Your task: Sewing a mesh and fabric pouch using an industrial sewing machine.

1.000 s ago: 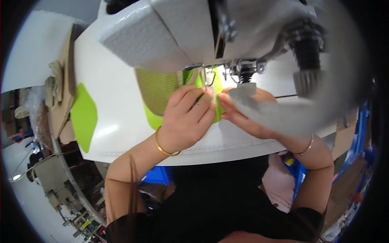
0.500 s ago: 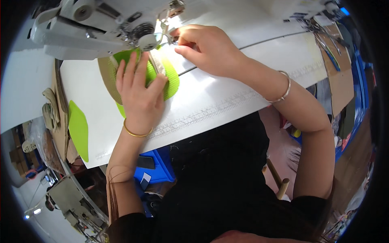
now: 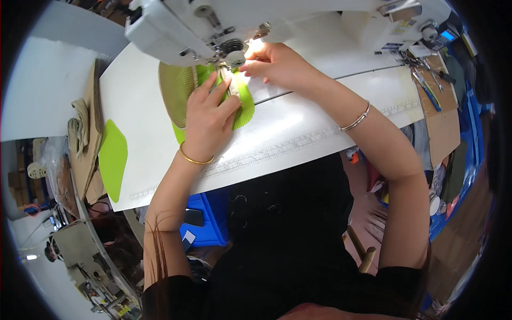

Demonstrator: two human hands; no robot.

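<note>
A bright green and tan mesh fabric piece (image 3: 246,111) with a pale strip lies under the needle area of a white sewing machine (image 3: 176,32). My left hand (image 3: 209,114) rests on it, palm down, fingers stretched toward the presser foot. It presses the cloth against the white table. Just right of the needle area, my right hand (image 3: 288,66) is raised with thumb and fingers drawn together in a pinch. Whatever those fingertips hold, if anything, is too small to make out. A separate leaf-shaped green piece (image 3: 113,160) lies flat at the table's left edge.
The white table (image 3: 277,138) has ruler markings along its front. Tweezers, scissors and other small tools (image 3: 426,80) lie at the far right beside brown cardboard (image 3: 445,128). A blue bin (image 3: 213,213) sits below the front edge. A grey cloth (image 3: 79,128) hangs at left.
The view has shifted, so the machine and fabric appear farther right. My left fingers are closer together and nearer the presser foot. My right hand stays beside the needle area, still pinched.
</note>
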